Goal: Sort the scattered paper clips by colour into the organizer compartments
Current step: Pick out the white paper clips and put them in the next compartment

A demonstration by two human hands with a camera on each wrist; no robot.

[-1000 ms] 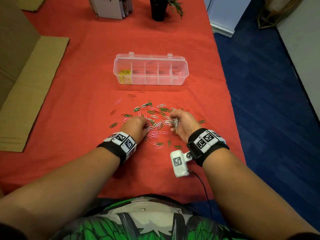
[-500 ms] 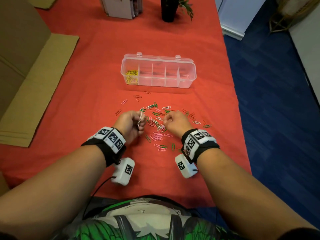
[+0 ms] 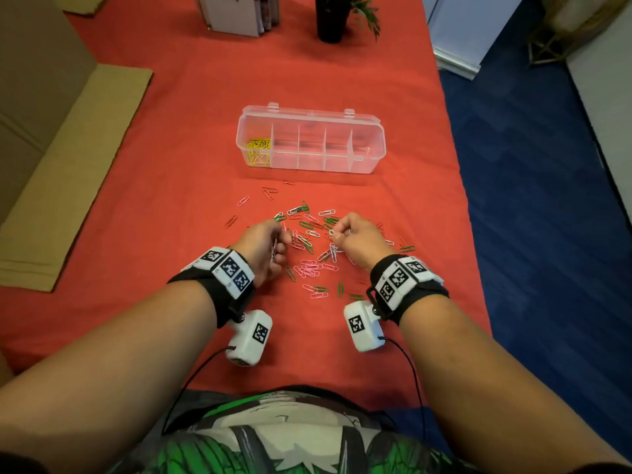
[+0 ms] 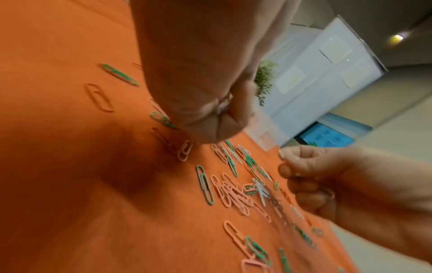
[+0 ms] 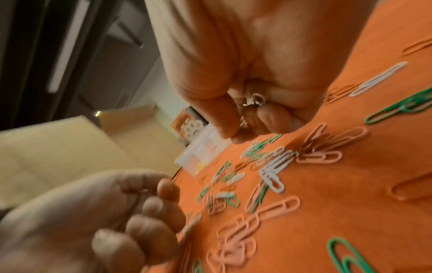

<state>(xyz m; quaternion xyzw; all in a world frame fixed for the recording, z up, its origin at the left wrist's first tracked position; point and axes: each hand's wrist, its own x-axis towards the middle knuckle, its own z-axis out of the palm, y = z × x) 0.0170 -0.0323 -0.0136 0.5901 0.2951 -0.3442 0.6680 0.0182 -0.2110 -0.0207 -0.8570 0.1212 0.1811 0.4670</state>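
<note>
Green, pink, white and red paper clips [image 3: 309,265] lie scattered on the red cloth in front of the clear organizer [image 3: 371,159]. Its leftmost compartment holds yellow clips [image 3: 259,152]; the other compartments look bare. My left hand [image 3: 278,241] hovers over the pile's left side, fingers curled round a few pale clips [image 4: 223,105]. My right hand [image 3: 338,232] hovers over the pile's right side and grips a small bunch of white clips [image 5: 253,100]. A white bunch [image 3: 332,252] lies just under the right hand.
Flat cardboard [image 3: 68,172] lies along the left of the table. Books [image 3: 239,12] and a potted plant [image 3: 333,15] stand at the far end. The table's right edge [image 3: 468,213] drops to blue carpet close to my right hand.
Both hands have come up off the pile with clips in their fingers. The left wrist has turned outward, so its camera now shows below the forearm.
</note>
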